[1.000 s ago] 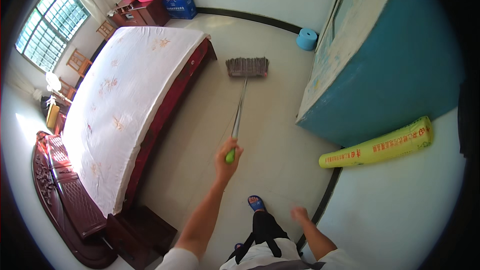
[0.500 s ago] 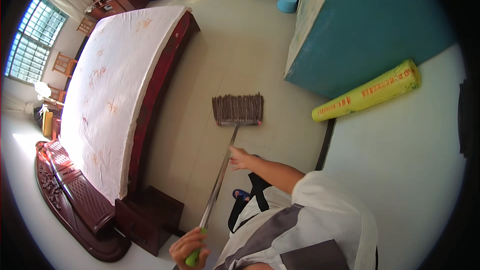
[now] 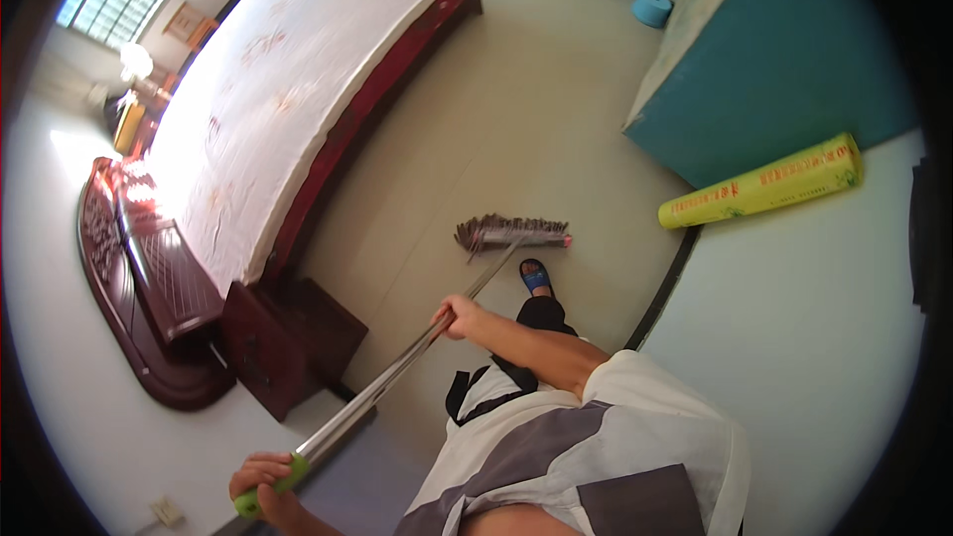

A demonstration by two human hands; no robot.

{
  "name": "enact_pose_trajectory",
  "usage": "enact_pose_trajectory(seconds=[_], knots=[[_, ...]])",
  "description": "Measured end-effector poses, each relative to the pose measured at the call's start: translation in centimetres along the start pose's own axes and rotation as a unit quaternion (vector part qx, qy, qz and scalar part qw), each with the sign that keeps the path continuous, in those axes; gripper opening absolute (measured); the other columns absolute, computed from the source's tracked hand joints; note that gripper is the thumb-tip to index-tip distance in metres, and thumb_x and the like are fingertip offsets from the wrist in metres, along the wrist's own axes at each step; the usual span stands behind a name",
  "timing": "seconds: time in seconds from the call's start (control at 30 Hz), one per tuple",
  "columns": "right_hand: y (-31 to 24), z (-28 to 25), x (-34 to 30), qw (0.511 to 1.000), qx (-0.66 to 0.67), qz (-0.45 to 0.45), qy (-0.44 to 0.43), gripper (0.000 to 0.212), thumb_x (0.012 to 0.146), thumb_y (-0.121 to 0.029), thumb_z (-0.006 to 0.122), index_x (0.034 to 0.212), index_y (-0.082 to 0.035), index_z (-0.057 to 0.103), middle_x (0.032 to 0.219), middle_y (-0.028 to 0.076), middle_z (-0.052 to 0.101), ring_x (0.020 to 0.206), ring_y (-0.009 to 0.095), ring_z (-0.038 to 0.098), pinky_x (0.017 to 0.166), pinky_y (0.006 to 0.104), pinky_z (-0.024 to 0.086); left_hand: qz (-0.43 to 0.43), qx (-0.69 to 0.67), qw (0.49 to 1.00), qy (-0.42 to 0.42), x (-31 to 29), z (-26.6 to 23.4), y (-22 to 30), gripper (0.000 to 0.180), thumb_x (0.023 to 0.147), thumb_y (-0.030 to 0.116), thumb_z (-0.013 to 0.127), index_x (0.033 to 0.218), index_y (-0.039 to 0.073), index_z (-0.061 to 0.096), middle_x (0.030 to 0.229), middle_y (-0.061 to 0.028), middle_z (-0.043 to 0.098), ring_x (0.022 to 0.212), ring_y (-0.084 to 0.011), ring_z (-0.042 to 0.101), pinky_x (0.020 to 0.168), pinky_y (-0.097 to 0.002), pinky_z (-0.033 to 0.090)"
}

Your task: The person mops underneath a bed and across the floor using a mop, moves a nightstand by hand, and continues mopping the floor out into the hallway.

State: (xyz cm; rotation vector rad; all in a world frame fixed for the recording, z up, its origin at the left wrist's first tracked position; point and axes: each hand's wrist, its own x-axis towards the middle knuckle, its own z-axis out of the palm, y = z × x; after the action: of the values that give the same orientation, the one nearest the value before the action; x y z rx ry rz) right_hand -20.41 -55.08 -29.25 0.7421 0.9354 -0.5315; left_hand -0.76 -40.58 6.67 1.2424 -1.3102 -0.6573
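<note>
The mop [image 3: 372, 392] runs aslant in front of the person: a long, shiny silver pole with a bright green grip [image 3: 290, 476] at the near end and, at the far end, a wide mop head [image 3: 516, 229] of dark grey-brown strands with a pinkish tip. That head is at the pale floor [image 3: 467, 164], just beyond a blue sandal [image 3: 534, 278]. The person's left hand [image 3: 263, 481] is wrapped around the grip; the right hand [image 3: 457, 317] clasps the pole partway along. A white-covered bed [image 3: 288, 79] stands farther left.
</note>
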Motion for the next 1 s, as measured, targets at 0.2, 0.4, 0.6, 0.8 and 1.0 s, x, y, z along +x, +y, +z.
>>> enact_pose_trajectory(seconds=[0.2, 0.4, 0.6, 0.8, 1.0], knots=[[-5.0, 0.2, -2.2, 0.99, -0.008, -0.131, -0.051, 0.016, 0.069, -0.007, 0.044, 0.056, -0.009, 0.037, 0.046, 0.005, 0.037, 0.042, 0.019, 0.041, 0.05, 0.0414, 0.046, -0.067, -0.054, 0.991, 0.099, -6.9, -0.5, -4.2, 0.019, 0.077, 0.017, 0.055, 0.079, -0.002, 0.05, 0.078, -0.0162, 0.058, 0.079, -0.0294, 0.058, 0.074, -0.0391, 0.047], [-13.6, -2.1, -4.4, 0.968, -0.019, -0.248, 0.0, 0.018, 0.073, -0.006, 0.046, 0.056, -0.009, 0.039, 0.049, 0.005, 0.039, 0.043, 0.016, 0.04, 0.047, 0.0348, 0.04, -0.221, -0.179, 0.957, 0.062, -8.5, 6.2, -8.3, 0.015, 0.072, 0.005, 0.053, 0.085, -0.001, 0.057, 0.098, -0.0219, 0.057, 0.098, -0.0328, 0.053, 0.087, -0.0429, 0.04], [-25.6, -10.5, -4.1, 0.921, -0.043, -0.384, 0.049, 0.007, 0.071, -0.003, 0.05, 0.065, -0.003, 0.049, 0.056, 0.009, 0.049, 0.051, 0.021, 0.049, 0.048, 0.0324, 0.042, -0.194, -0.118, 0.931, -0.286, -3.3, 21.2, -13.9, 0.028, 0.068, 0.004, 0.064, 0.096, 0.001, 0.059, 0.112, -0.0146, 0.054, 0.11, -0.0275, 0.047, 0.093, -0.0359, 0.035], [-27.6, -12.9, -3.9, 0.924, -0.117, -0.333, 0.147, 0.005, 0.069, 0.0, 0.048, 0.064, 0.001, 0.048, 0.057, 0.013, 0.049, 0.043, 0.023, 0.047, 0.041, 0.0349, 0.042, -0.128, -0.077, 0.919, -0.364, -0.8, 28.4, -14.6, 0.029, 0.063, 0.009, 0.071, 0.09, 0.003, 0.059, 0.106, -0.0114, 0.057, 0.109, -0.0276, 0.048, 0.087, -0.0337, 0.041], [-22.3, -11.5, -4.9, 0.903, -0.154, -0.34, 0.212, 0.007, 0.077, -0.008, 0.042, 0.075, -0.004, 0.038, 0.058, 0.008, 0.041, 0.047, 0.021, 0.043, 0.042, 0.036, 0.039, -0.087, -0.06, 0.92, -0.378, -1.1, 24.7, -13.2, 0.026, 0.059, 0.011, 0.074, 0.08, 0.004, 0.06, 0.096, -0.0095, 0.061, 0.102, -0.0251, 0.054, 0.079, -0.0315, 0.046]])
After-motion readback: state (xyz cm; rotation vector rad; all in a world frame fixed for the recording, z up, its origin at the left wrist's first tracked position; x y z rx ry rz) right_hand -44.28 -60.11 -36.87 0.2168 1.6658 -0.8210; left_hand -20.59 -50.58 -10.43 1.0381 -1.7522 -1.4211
